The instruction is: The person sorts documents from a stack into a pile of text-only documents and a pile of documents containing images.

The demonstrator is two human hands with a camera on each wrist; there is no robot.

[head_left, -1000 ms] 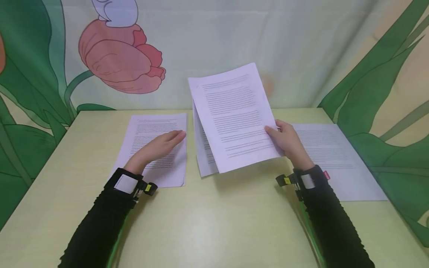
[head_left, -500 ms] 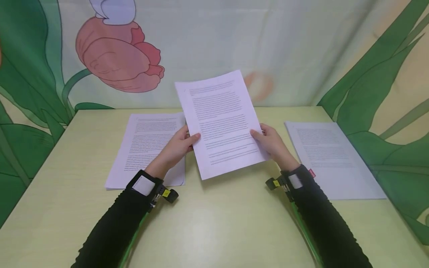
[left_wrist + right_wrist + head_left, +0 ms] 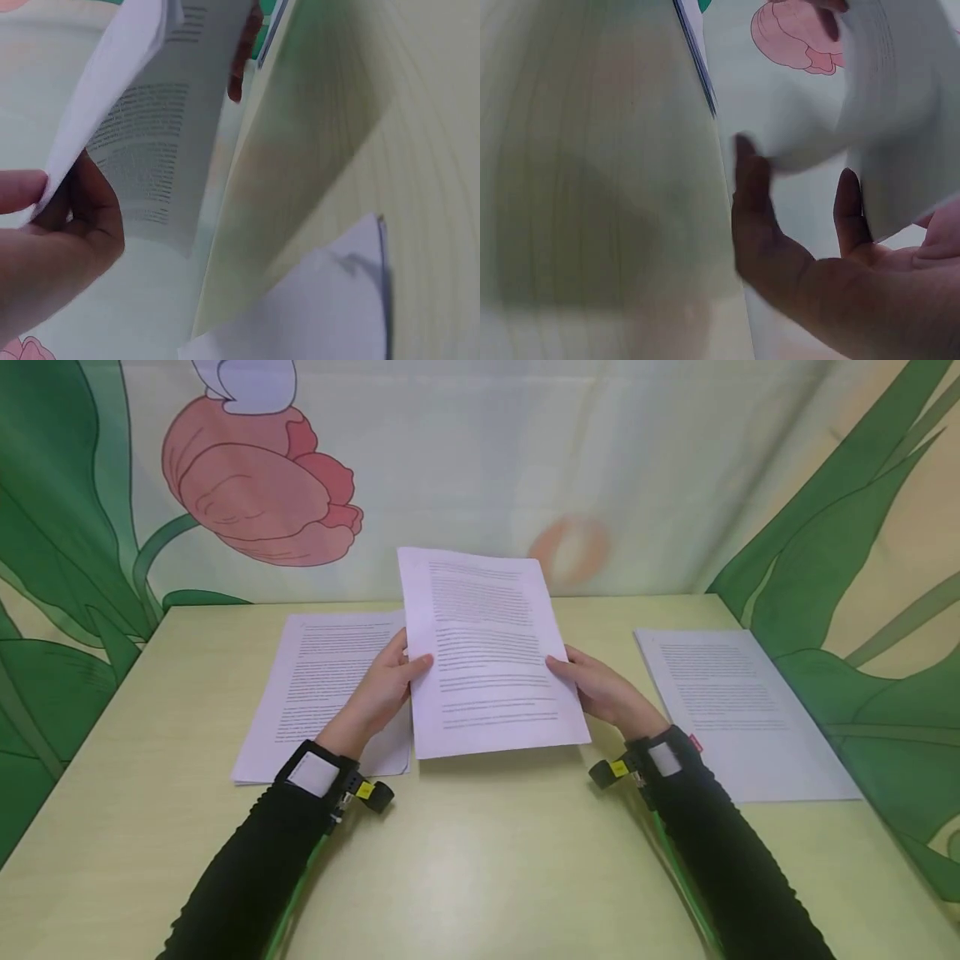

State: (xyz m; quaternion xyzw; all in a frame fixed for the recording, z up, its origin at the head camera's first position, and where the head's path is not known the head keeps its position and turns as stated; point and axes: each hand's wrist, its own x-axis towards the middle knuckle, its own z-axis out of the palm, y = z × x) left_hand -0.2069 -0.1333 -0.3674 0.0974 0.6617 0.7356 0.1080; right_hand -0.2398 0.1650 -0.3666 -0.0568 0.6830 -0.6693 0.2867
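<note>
Several printed sheets of paper [image 3: 491, 652] are held up between both hands above the middle of the table, text facing the head camera. My left hand [image 3: 378, 685] pinches their left edge, thumb in front and fingers behind. My right hand [image 3: 603, 689] grips the right edge with its thumb over the front. In the left wrist view, printed text shows on a sheet [image 3: 150, 142] behind the pinched edge. The right wrist view shows a rear sheet [image 3: 810, 150] curling away from the others, blurred, beside the fingers of the right hand [image 3: 817, 277].
A stack of printed paper [image 3: 322, 693] lies on the left of the table [image 3: 465, 860], partly behind my left hand. Another stack of paper [image 3: 727, 693] lies along the right edge. A curtain [image 3: 465, 460] with painted flowers and leaves hangs behind.
My left hand has come right from over the left stack and taken the sheets' left edge. The sheets have moved left, lowered and straightened, with my right hand still holding them.
</note>
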